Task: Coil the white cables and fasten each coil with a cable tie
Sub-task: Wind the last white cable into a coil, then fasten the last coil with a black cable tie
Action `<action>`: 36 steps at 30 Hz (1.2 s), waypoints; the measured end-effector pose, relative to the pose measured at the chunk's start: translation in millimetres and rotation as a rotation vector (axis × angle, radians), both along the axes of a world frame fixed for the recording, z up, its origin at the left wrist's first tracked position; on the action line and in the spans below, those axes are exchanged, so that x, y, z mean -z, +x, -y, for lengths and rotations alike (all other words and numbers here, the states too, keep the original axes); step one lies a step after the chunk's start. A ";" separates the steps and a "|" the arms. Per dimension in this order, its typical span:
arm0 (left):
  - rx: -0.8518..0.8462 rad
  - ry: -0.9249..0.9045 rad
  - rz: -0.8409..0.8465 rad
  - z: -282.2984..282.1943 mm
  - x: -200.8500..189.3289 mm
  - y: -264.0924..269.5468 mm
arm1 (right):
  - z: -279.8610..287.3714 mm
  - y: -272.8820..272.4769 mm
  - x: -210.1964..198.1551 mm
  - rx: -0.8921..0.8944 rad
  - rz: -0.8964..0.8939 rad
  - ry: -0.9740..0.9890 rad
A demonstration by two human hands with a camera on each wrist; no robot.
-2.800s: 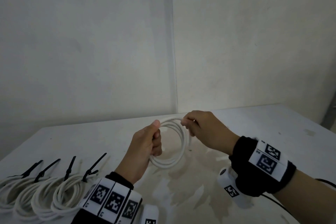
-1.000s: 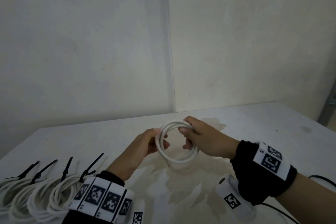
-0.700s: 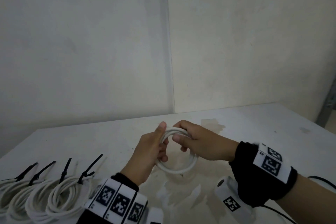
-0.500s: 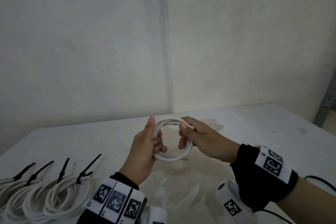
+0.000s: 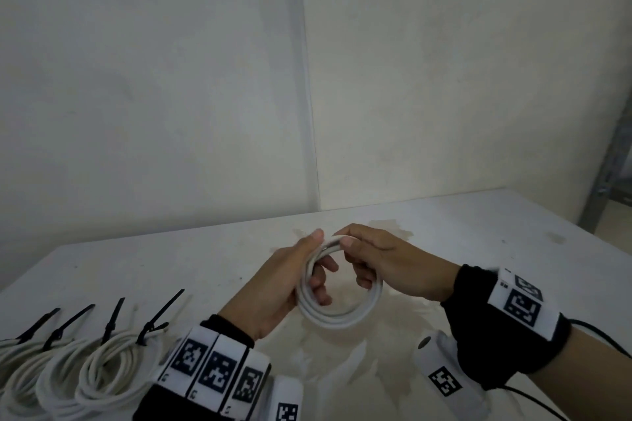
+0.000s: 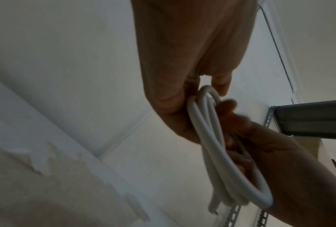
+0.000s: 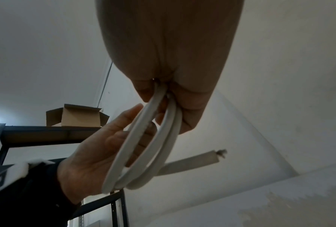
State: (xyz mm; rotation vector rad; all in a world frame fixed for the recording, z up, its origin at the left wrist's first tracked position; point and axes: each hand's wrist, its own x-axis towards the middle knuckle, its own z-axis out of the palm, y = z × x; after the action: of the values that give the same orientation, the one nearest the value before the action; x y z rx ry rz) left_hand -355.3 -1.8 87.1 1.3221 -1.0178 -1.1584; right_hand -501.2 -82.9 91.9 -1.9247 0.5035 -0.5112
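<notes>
A white cable coil (image 5: 337,313) of a few loops hangs above the middle of the white table (image 5: 171,270), held by both hands. My left hand (image 5: 301,280) grips its left side, fingers curled through the ring and thumb up along the top. My right hand (image 5: 362,256) pinches the top and right side of the coil (image 7: 143,147). In the left wrist view the loops (image 6: 217,147) run between both hands, and a loose cable end (image 6: 212,205) hangs below. No cable tie shows on this coil.
Several finished white coils (image 5: 85,372), each fastened with a black cable tie (image 5: 154,321), lie in a row at the table's front left. A stained patch (image 5: 342,359) marks the table under the hands. A metal shelf (image 7: 37,135) bearing a cardboard box (image 7: 77,116) stands at one side.
The coil has turned a little in the hands and shifted slightly right. My left thumb has come up onto the top of the ring next to the right fingertips.
</notes>
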 end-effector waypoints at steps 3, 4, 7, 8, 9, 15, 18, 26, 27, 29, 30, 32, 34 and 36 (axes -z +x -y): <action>-0.042 -0.018 -0.003 2.5 3.6 -17.8 | -1.0 -8.9 3.4 0.025 -0.017 -0.017; -0.067 -0.030 -0.002 3.9 5.6 -22.6 | -1.1 -13.3 4.0 0.044 -0.021 -0.023; -0.113 -0.053 -0.016 10.0 10.0 -35.9 | -2.1 -29.8 4.5 0.117 0.026 0.067; -0.106 -0.059 -0.016 12.9 10.9 -40.6 | -3.0 -35.5 4.7 0.143 0.057 0.087; -0.090 -0.064 -0.005 15.9 11.7 -45.2 | -3.1 -40.9 5.3 0.175 0.079 0.074; 0.057 -0.042 0.183 31.0 10.8 -74.1 | 2.9 -79.2 15.0 0.281 0.036 -0.077; 0.067 -0.035 0.204 37.4 11.8 -93.7 | 6.0 -96.0 20.0 0.329 0.054 -0.060; 0.076 -0.062 0.143 50.1 22.3 -127.7 | 18.5 -155.2 19.7 0.461 0.030 0.059; 0.073 -0.065 0.141 51.9 23.3 -128.7 | 24.6 -167.3 20.6 0.525 0.007 0.063; 0.062 -0.064 0.132 55.5 25.8 -129.6 | 37.7 -194.4 25.2 0.652 -0.120 0.012; 0.052 -0.060 0.123 57.0 26.9 -129.7 | 43.9 -208.0 29.0 0.695 -0.218 -0.037; 0.041 -0.056 0.109 60.5 29.1 -131.9 | 55.5 -234.2 40.2 0.732 -0.447 -0.136; 0.050 -0.052 0.113 64.7 31.3 -136.8 | 62.3 -253.7 51.4 0.732 -0.693 -0.179; 0.065 -0.049 0.115 68.4 32.6 -142.1 | 66.1 -262.5 61.4 0.681 -0.925 -0.197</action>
State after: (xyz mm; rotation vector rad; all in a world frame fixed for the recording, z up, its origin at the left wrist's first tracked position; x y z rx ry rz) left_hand -497.4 -70.3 54.4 1.3378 -1.1728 -1.1089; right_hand -763.8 -149.0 30.5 -2.0805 1.7886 -0.0380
